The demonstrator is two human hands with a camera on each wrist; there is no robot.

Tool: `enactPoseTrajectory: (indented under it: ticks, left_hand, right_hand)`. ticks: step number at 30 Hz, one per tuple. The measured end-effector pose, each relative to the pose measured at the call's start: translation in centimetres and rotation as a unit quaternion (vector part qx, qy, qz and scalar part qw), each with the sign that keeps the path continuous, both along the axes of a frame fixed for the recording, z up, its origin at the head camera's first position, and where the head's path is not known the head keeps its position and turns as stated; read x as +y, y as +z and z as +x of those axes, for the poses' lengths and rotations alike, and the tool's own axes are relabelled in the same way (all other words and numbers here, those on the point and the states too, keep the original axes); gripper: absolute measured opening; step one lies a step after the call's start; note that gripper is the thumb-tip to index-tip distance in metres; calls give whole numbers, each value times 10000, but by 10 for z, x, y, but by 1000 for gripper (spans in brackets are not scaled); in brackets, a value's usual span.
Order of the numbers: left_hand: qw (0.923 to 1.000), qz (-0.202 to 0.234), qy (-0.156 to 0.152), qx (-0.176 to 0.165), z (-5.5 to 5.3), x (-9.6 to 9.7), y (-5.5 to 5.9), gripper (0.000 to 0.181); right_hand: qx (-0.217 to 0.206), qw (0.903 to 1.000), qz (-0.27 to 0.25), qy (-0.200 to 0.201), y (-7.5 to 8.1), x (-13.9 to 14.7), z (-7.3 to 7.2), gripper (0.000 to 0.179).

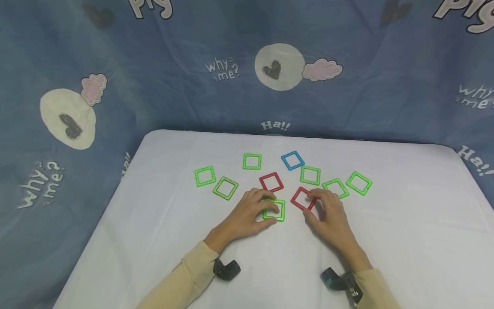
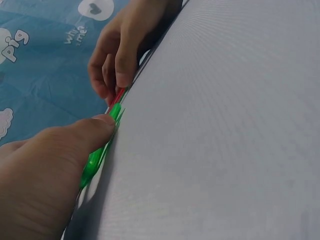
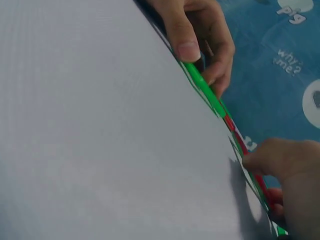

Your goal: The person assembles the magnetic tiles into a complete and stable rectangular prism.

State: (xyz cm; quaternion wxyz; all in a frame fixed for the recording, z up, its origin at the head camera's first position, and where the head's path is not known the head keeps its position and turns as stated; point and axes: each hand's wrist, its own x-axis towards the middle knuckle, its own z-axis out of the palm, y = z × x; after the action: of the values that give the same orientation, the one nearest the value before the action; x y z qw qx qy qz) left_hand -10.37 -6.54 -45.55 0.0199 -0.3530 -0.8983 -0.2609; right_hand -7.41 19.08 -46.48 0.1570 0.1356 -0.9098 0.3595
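Near the middle of the white table, my left hand (image 1: pixel 247 214) holds a green square frame (image 1: pixel 283 210) by its left side, thumb at the near edge and fingers over the far part. In the left wrist view, that thumb presses the green frame's edge. To the right, my right hand (image 1: pixel 329 216) pinches a tilted red square frame (image 1: pixel 295 194) between thumb and fingers at its right side. A small gap separates the two held frames in the head view. Just beyond the left fingers lies a second red square frame (image 1: pixel 268 175).
A blue square frame (image 1: pixel 288 154) lies toward the back, with a green frame (image 1: pixel 310 167) right at its corner. Several more green frames lie left and right, including one (image 1: pixel 204 168) at far left. Patterned blue cloth (image 1: pixel 185 94) hangs behind the table (image 1: pixel 417 214).
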Motion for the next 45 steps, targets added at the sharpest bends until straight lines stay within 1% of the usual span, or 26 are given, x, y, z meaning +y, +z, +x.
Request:
enactPoseTrajectory:
  ticks: [6,14,22,29,33,40,45]
  left_hand:
    - [9999,102,52,-113,0,1,0,24]
    - [9999,89,34,-70,-1,0,-1,25]
    - [10000,47,38,-42,0,1,1,27]
    - [10000,61,14,-17,0,0,1,27]
    - [10000,58,0,-6,0,0,1,26]
    - [10000,45,-18,-58,-1,0,1,25]
    - [9999,4,-11,-121,0,0,3,24]
  right_hand:
    - [-36,9998,-107,161,1,5,2,44]
    - [-162,9977,-191,634,3,12,5,42]
    - [-169,9958,-59,893,3,13,6,36]
    - [-330,9928,-22,1155,2,13,7,35]
    - [-337,9922,20,1202,3,12,7,36]
    - [-338,9911,50,1283,7,10,9,36]
    - [-344,9901,48,1363,6,10,9,36]
